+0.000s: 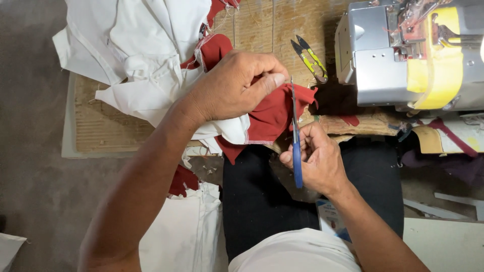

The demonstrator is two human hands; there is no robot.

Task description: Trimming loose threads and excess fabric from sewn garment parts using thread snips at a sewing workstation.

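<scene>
Here the left hand (pixel 234 85) has its grip closed over a piece of red cloth (pixel 272 118), thumb pressing it down, with white fabric (pixel 136 55) bunched just behind it on the tabletop (pixel 106 128). Just beside it, the right hand (pixel 315 161) is closed around blue-handled scissors (pixel 295 141), blades pointing up along the cloth's edge. Yellow thread snips (pixel 310 59) lie beyond, near the sewing machine (pixel 408 55).

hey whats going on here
A person seated at a work table is trimming fabric. The left hand pinches a piece of red cloth, while the right hand holds blue-handled scissors with the blades up against the cloth's edge. White fabric is piled at the table's left, yellow thread snips lie on the table, and a sewing machine stands at the right.
</scene>
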